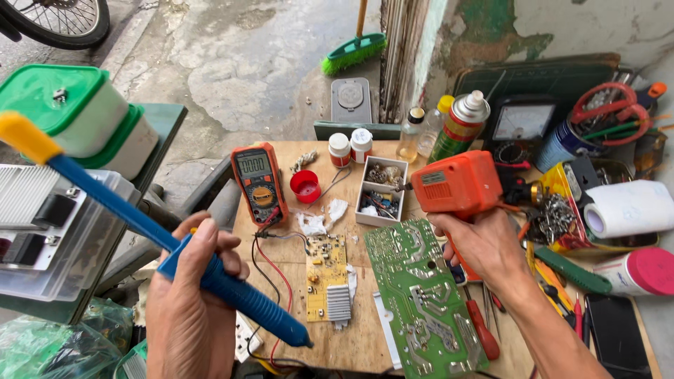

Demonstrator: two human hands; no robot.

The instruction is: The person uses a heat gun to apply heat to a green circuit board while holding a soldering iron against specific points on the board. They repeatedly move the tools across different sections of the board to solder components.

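My left hand [189, 302] grips a blue desoldering pump [232, 291] with a yellow plunger knob at the far left; its tip hovers over the wooden board near the lower middle. My right hand [484, 245] holds an orange soldering gun [456, 186], nose pointing left toward a small parts box [380, 195]. A green circuit board [421, 302], solder side up, lies just below and between both hands. A small yellow circuit board [326, 274] with a finned heatsink sits to its left.
An orange multimeter [260, 182] with red and black leads lies at the back left, a red cap [305, 186] beside it. Spray can [460, 126], bottles, analogue meter [521, 125], paper roll [628, 209], screwdrivers and pliers crowd the right. Green-lidded boxes [84, 116] stand left.
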